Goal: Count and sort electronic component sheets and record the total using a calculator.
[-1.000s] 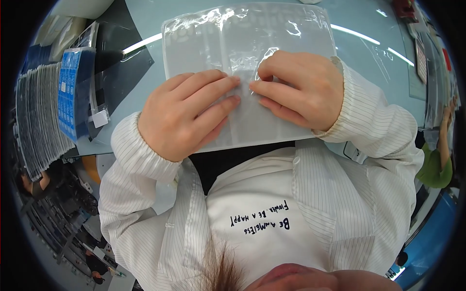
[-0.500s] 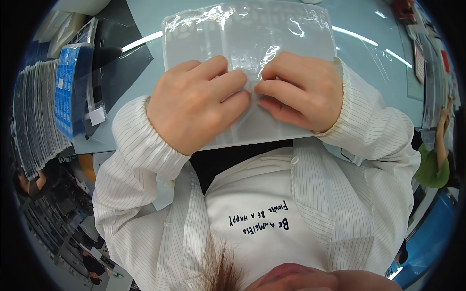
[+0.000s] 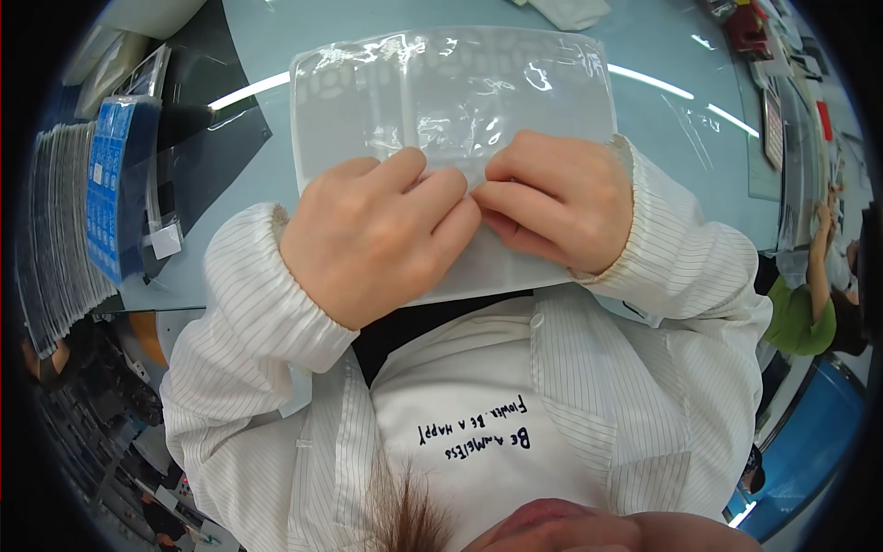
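A flat pale grey sheet-like piece in glossy clear plastic [image 3: 460, 87] lies before me, with rounded pale shapes faintly visible along its far edge. Both hands are closed over its near half, fingertips almost meeting in the middle. My left hand [image 3: 372, 239] rests knuckles up, its fingers curled under so that the tips are hidden. My right hand [image 3: 566, 202] has thumb and fingers pinched together against the plastic. Whatever is between the fingertips of either hand is too small or covered to make out.
A row of thin upright sheets [image 3: 60, 221] stands at the left beside a blue printed pack [image 3: 115, 184]. A dark film [image 3: 212, 110] lies on the glass-topped table [image 3: 681, 138]. A white cloth [image 3: 570, 11] is at the far edge. Someone in a green sleeve [image 3: 800, 317] is at right.
My hands have drawn together, closing the gap between their fingertips. The whole picture has shifted slightly left and down, so the table and the plastic piece appear displaced with it.
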